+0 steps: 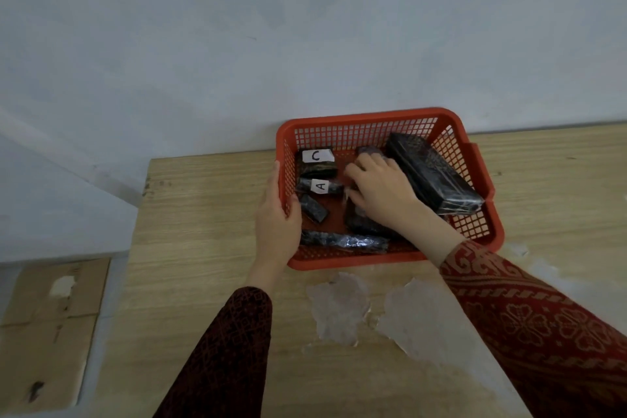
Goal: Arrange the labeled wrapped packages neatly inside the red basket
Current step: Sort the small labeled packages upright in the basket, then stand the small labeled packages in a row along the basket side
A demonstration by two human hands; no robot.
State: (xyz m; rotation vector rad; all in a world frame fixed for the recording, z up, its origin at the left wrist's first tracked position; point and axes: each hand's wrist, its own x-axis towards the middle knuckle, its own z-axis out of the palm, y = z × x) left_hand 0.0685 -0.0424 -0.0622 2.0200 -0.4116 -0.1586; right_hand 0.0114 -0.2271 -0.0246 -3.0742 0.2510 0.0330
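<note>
several dark, shiny plastic-wrapped packages lie inside the red plastic mesh basket (373, 119), which sits right of the frame's centre on the pale wood-grain table (203, 231), its far side against the blue-grey wall (237, 27). at the basket's upper left we see the dark package with a white "c" label (317, 163); just below it the slim package with a white "a" label (320, 186), then a small unlabeled dark block (314, 209). a long glossy wrapped bundle (342, 241) lies along the near wall, and a large dark rectangular package (434, 176) leans tilted against the right side.

our right hand (380, 190) reaches into the middle, its fingers curled down over something wrapped; we cannot tell whether they truly grip it or only press on it, since the hand hides the contact. another dark package (363, 224) shows partly beneath the wrist. our left hand (276, 214) clasps the basket's left rim, thumb inside, fingers outside, steadying it.

to do this step well, we judge we should keep that left grip firm so the light basket does not slide, lift the middle package clear rather than drag it across its neighbours, and set it flat with any label facing up, in line with "c" and "a". the tilted big package likely needs laying flat afterwards. crinkly wrap may slip, so we'd pinch the body, not the film.
</note>
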